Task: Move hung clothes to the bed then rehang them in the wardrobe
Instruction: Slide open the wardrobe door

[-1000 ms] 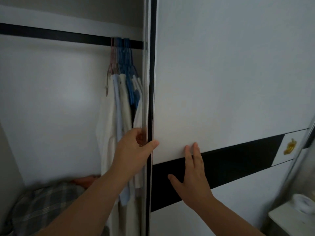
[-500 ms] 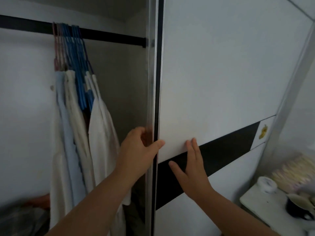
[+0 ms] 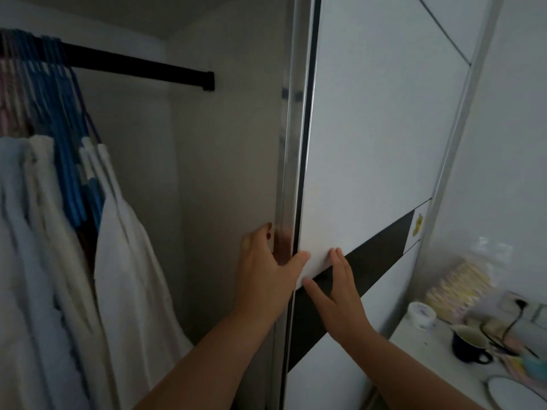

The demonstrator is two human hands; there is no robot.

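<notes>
My left hand (image 3: 268, 273) grips the sliding door's (image 3: 376, 143) metal edge, my right hand (image 3: 337, 294) presses flat on it, beside pale clothes (image 3: 118, 261) on blue hangers (image 3: 62, 119).

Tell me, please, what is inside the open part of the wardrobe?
Pale clothes hang on blue hangers from a dark rail. The sliding door, held by the left hand, hides the rest; the floor is out of sight.

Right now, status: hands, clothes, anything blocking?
Left hand grips door edge; right hand flat on door. Clothes on rail, untouched. Nothing blocks the clothes.
</notes>
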